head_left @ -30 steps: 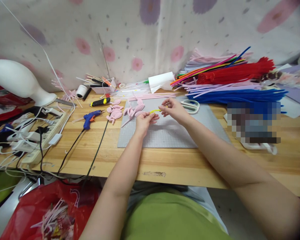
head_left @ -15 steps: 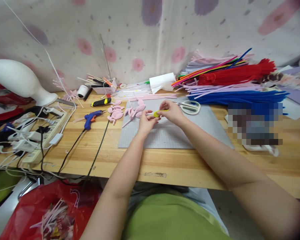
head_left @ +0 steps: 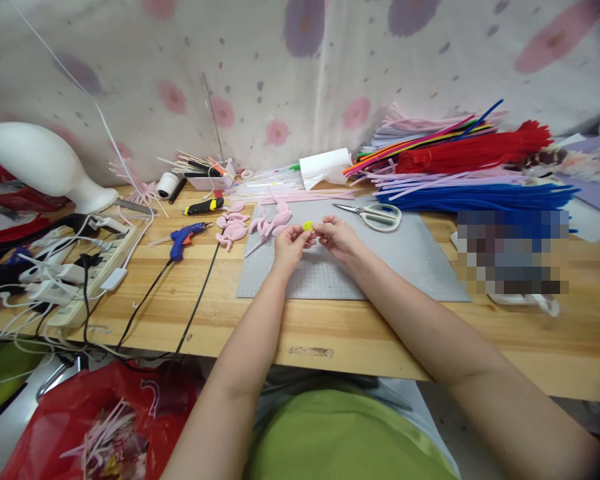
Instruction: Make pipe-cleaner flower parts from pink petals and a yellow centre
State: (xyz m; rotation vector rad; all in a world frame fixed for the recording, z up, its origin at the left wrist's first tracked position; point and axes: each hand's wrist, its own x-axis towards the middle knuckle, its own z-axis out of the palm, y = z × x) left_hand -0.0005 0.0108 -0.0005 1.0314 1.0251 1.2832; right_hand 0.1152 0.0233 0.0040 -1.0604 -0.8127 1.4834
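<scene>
Left grip and right grip are both pinching a tiny rounded bright-yellow piece, with white-handled metal scissors lying just right of them.

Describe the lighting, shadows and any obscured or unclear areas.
Head view: soft lighting, faint shadow on the grey mat below the hands; head view: darkened right-hand corners; head view: a pixelated block masks something at right, and the yellow piece shows little fine detail.
</scene>
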